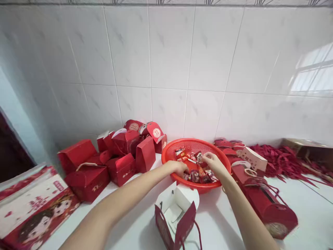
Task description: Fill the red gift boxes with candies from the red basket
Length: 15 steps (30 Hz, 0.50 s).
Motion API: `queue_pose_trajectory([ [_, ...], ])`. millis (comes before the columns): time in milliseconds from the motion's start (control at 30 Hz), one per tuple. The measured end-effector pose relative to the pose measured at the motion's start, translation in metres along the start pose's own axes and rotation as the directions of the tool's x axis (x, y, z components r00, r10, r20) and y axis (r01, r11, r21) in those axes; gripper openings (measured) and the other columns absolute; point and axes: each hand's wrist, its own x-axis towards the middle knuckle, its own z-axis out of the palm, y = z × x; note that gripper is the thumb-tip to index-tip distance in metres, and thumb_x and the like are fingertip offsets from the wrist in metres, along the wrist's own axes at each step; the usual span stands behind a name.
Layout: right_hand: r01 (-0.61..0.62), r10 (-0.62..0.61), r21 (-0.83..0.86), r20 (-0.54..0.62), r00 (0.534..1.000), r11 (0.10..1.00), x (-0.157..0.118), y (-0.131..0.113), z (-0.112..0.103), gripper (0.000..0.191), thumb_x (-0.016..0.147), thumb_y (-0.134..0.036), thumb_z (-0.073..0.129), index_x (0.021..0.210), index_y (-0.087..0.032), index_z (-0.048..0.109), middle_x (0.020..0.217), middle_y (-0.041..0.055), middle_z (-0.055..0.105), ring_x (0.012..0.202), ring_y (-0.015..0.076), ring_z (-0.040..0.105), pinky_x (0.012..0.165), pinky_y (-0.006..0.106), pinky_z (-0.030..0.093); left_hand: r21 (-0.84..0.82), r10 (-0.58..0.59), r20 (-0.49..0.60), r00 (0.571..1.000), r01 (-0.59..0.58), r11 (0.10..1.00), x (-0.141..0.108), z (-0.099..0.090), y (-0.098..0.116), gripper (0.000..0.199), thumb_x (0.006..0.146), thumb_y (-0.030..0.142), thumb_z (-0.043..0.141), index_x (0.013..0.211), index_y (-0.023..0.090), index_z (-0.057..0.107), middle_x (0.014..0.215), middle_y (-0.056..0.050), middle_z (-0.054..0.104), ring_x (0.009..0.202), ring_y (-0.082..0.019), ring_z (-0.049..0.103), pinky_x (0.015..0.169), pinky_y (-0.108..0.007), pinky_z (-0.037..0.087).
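A red plastic basket (pixel 194 142) holds several wrapped candies (pixel 197 176). Both of my hands reach inside it. My left hand (pixel 180 168) is at the left side, with its fingers curled down beside the candies; what they grip, if anything, is hidden. My right hand (pixel 211 161) is at the right, fingertips drawn together at a dark patterned wrapped candy (pixel 199 157). In front of the basket stands an open red gift box (pixel 174 211), its white inside showing no candy and a red cord hanging from its right side.
Several folded red gift boxes (pixel 122 170) crowd the left by the tiled wall. A printed paper bag (pixel 36 208) lies nearer. To the right are more red boxes (pixel 267 201), a heap of red cords (pixel 275 163) and a cardboard box (pixel 307 149).
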Motion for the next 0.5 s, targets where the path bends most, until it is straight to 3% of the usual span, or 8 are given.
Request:
queue_pose_trajectory([
  [67, -0.005, 0.005, 0.004, 0.004, 1.0, 1.0, -0.0023, -0.0001, 0.0004, 0.011, 0.065, -0.018, 0.061, 0.062, -0.02, 0.05, 0.06, -0.0019, 0.059, 0.057, 0.0119, 0.057, 0.048, 0.02, 0.047, -0.091, 0.032, -0.011, 0.999, -0.033, 0.995, 0.0004, 0.002, 0.0003, 0.02, 0.063, 0.016, 0.071, 0.082, 0.021, 0.069, 0.075, 0.002, 0.066, 0.07, -0.018, 0.059, 0.062, -0.025, 0.042],
  [167, -0.016, 0.016, 0.023, 0.005, 1.0, 1.0, -0.0037, -0.0002, 0.0006, 0.013, 0.064, -0.016, 0.062, 0.063, -0.02, 0.05, 0.059, -0.002, 0.06, 0.053, 0.011, 0.056, 0.046, 0.019, 0.045, -0.313, 0.056, -0.146, 0.988, -0.099, 0.945, 0.002, 0.0029, -0.0011, 0.02, 0.057, 0.016, 0.076, 0.072, 0.019, 0.063, 0.065, 0.005, 0.059, 0.064, -0.015, 0.056, 0.059, -0.024, 0.041],
  [267, -0.035, 0.035, 0.054, -0.006, 0.999, 0.998, -0.0029, -0.0007, 0.0, 0.016, 0.063, -0.014, 0.064, 0.062, -0.02, 0.049, 0.059, -0.0019, 0.06, 0.053, 0.0112, 0.056, 0.045, 0.019, 0.045, -0.549, -0.038, -0.396, 0.917, -0.203, 0.811, 0.0038, 0.0009, -0.0048, 0.028, 0.054, 0.019, 0.078, 0.072, 0.018, 0.057, 0.064, 0.006, 0.055, 0.062, -0.014, 0.054, 0.057, -0.023, 0.04],
  [333, -0.046, 0.047, 0.074, -0.011, 0.999, 0.996, -0.0023, -0.0014, -0.0007, 0.017, 0.062, -0.014, 0.064, 0.062, -0.02, 0.049, 0.059, -0.0016, 0.06, 0.055, 0.0119, 0.057, 0.046, 0.019, 0.047, -0.632, -0.129, -0.495, 0.859, -0.255, 0.731, 0.0035, -0.0011, -0.0071, 0.031, 0.054, 0.019, 0.078, 0.074, 0.018, 0.054, 0.065, 0.006, 0.054, 0.062, -0.014, 0.054, 0.057, -0.023, 0.041],
  [400, -0.052, 0.054, 0.091, -0.015, 0.998, 0.994, -0.0024, -0.0022, -0.0012, 0.017, 0.061, -0.015, 0.065, 0.061, -0.02, 0.049, 0.061, -0.0014, 0.061, 0.057, 0.0123, 0.058, 0.046, 0.019, 0.047, -0.678, -0.165, -0.526, 0.835, -0.294, 0.673, 0.0015, -0.0028, -0.0084, 0.032, 0.055, 0.02, 0.077, 0.075, 0.018, 0.053, 0.066, 0.006, 0.055, 0.062, -0.013, 0.055, 0.057, -0.023, 0.042],
  [500, -0.058, 0.06, 0.113, -0.01, 0.998, 0.992, -0.0032, -0.0031, -0.0016, 0.017, 0.061, -0.015, 0.065, 0.06, -0.02, 0.049, 0.063, -0.001, 0.061, 0.06, 0.0125, 0.059, 0.047, 0.019, 0.049, -0.727, -0.15, -0.528, 0.836, -0.354, 0.588, -0.0027, -0.0042, -0.0082, 0.029, 0.058, 0.021, 0.076, 0.075, 0.018, 0.053, 0.067, 0.005, 0.057, 0.063, -0.013, 0.056, 0.058, -0.023, 0.043],
])
